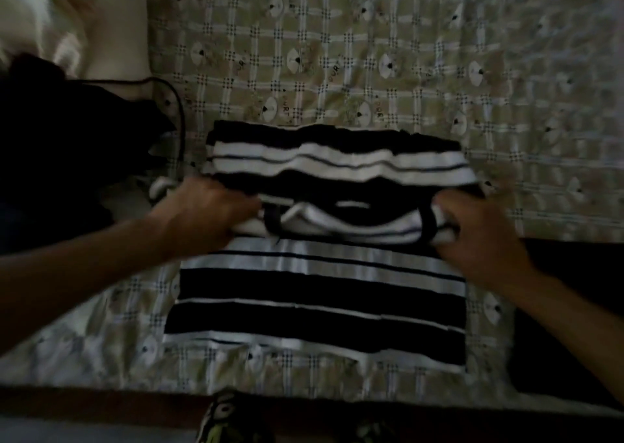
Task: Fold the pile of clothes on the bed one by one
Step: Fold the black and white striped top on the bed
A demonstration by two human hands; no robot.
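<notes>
From the head camera, the striped shirt [314, 294] is lying flat in the middle of the bed [405, 54], directly in front of the person. Its black and white bands are running left to right across the view. The garment's length is stretching away from the person, from a near hem close to the bed's edge to a far part bunched higher up.

Across the middle of the shirt a raised fold is sitting, also lying left to right. The left hand [206, 212] is gripping the left end of that fold and the right hand [479, 236] is gripping the right end. The fingers of both are curling into the fabric, though blur is hiding exactly how they are pinching it.

The two hands are sitting about level with each other, each at its own side, so neither is nearer the cloth than the other. The flat near half is lying toward the person from the fingers and the rumpled far half is lying beyond them. The coming move, I would guess, is turning on that: both ends of the fold travelling together along the shirt's length, keeping the edge square to the stripes.

To the left, a dark pile of clothes [60, 145] is waiting well apart from the shirt, with a thin cord [180, 114] looping beside it. Another dark cloth [574, 307] is lying on the right.
</notes>
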